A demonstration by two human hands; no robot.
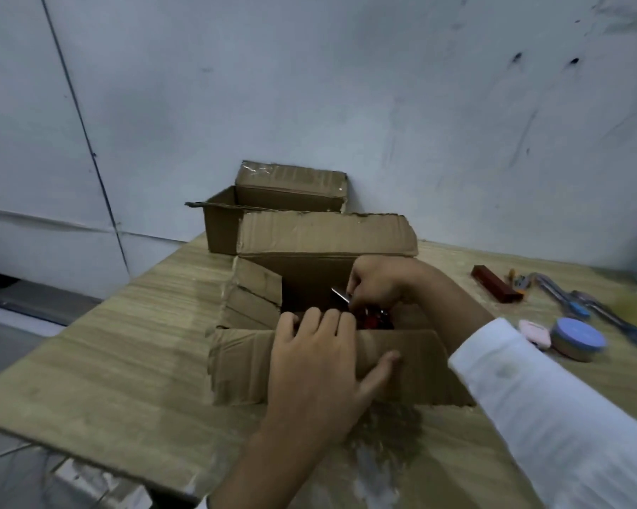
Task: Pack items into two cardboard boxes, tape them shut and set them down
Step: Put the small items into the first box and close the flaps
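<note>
An open cardboard box (309,240) stands on the wooden table (118,347) in front of me. My left hand (320,365) grips its near flap, fingers hooked over the edge and thumb on the outside. My right hand (375,284) reaches down inside the box and pinches a small dark item with a shiny edge (340,295). Red items (373,321) lie in the box below it. A second open cardboard box (221,222) stands behind the first, against the wall.
To the right on the table lie a dark red long box (495,284), a round tin with a blue lid (577,339), a pink object (535,332) and several blue-handled tools (585,306). The table's left edge drops to the floor.
</note>
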